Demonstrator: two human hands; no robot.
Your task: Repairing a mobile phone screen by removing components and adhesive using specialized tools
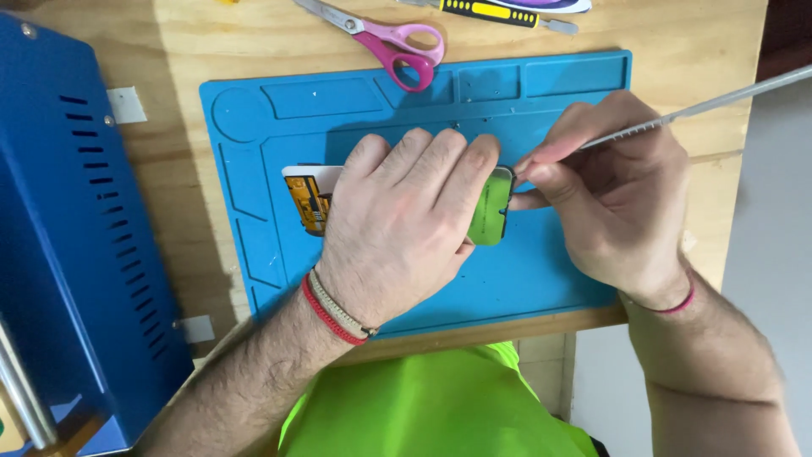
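Left hand (397,222) pressed flat on phone (492,207), steadying it mid-mat (541,271) — right hand (613,190) pinching thin metal tool (702,106), tip seemingly at phone's edge.

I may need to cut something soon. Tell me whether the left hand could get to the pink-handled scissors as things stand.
Probably yes. The pink-handled scissors lie uncovered on the wooden table beyond the blue mat, nothing between; but the left hand is pressing down the flat phone part.
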